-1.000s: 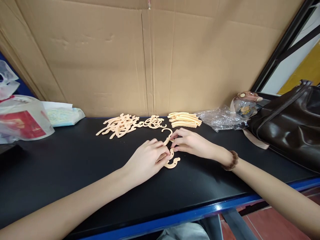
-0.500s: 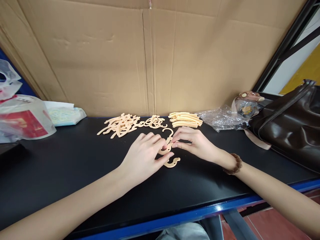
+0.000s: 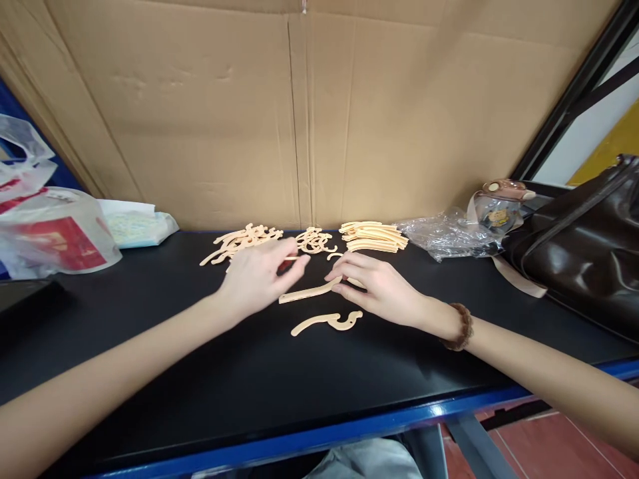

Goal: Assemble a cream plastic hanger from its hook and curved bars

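My left hand is raised before the left pile of beige curved pieces, fingers apart and nothing visible between them. My right hand has its fingers closed on the right end of a beige hanger piece, whose long arm points left; its hook shows partly behind the fingertips. Nearer the front edge lies another curved arm joined to a small hooked piece. Behind the hands are a small pile of hooks and a stack of beige arms.
Crumpled clear plastic, a bear-topped bottle and a dark bag sit at the right. At the left are a plastic bag and a soft packet. A cardboard wall closes the back.
My left hand has let go of the pieces in the middle and moved left and up, uncovering the long arm and the front piece. My right hand has shifted slightly left.
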Motion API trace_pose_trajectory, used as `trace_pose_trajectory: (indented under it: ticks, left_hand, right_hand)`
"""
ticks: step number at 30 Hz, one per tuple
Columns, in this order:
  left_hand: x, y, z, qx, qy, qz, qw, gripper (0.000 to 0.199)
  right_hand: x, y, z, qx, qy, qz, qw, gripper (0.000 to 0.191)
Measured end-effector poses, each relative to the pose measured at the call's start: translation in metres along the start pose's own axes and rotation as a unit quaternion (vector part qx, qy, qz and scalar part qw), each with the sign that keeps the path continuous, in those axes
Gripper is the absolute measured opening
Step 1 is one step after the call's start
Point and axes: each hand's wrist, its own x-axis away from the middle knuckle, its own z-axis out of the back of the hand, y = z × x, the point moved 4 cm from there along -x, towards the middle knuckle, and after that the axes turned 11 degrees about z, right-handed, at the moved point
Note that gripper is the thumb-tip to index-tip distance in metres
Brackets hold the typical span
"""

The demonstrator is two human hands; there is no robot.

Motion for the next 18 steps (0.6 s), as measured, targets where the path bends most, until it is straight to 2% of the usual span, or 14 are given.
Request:
trace_pose_trajectory:
  ticks: [2,4,6,8,12,18]
  left_hand:
    - [-0.006,-0.015,0.005,-0.043,0.024,-0.028,0.998,0.03]
    - [-0.008,-0.029,0.007,-0.045,0.013,-0.044,0.998,0.029]
    - [-0.006,-0.038,0.005,-0.03,-0.013,-0.047,0.998,0.028]
    - [-0.001,-0.044,0.001,-0.011,-0.062,-0.033,0.997,0.028]
    - [0.006,-0.046,-0.008,0.0,-0.166,-0.001,0.986,0.028]
    - [0.013,-0.032,-0.009,-0.028,-0.177,-0.003,0.984,0.032]
  right_hand:
    - [-0.005,0.005,-0.005,0.049,-0.048,0.022,0.997,0.018]
    - [-0.008,0.011,-0.011,0.088,-0.082,0.045,0.992,0.021]
    - [-0.008,0.018,-0.017,0.104,-0.094,0.053,0.989,0.024]
    - [-0.005,0.025,-0.022,0.089,-0.1,0.045,0.99,0.026]
    - [0.002,0.035,-0.028,0.03,-0.096,0.01,0.995,0.025]
    - [0.001,0.032,-0.024,0.021,-0.073,0.001,0.997,0.02]
